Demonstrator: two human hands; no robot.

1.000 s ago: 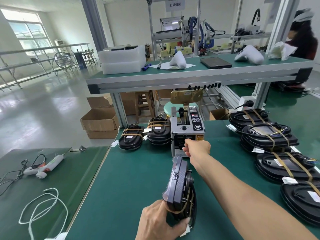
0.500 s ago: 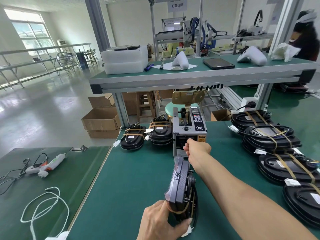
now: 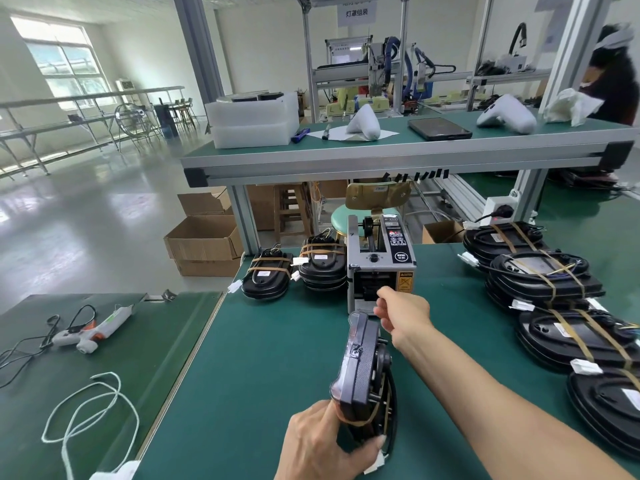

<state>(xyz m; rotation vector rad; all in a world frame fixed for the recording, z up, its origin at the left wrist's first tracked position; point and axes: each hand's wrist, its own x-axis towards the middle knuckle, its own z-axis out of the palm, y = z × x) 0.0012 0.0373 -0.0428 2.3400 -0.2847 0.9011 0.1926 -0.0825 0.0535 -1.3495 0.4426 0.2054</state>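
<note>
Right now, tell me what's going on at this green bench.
A person is working at the green-matted bench. The left hand grips a black oval plastic housing, stood on edge on the mat. The right hand reaches to the outlet of the grey automatic tape dispenser, fingers curled there; whether they pinch a strip is too small to tell. Similar black housings bound with tan tape lie stacked on both sides of the dispenser.
</note>
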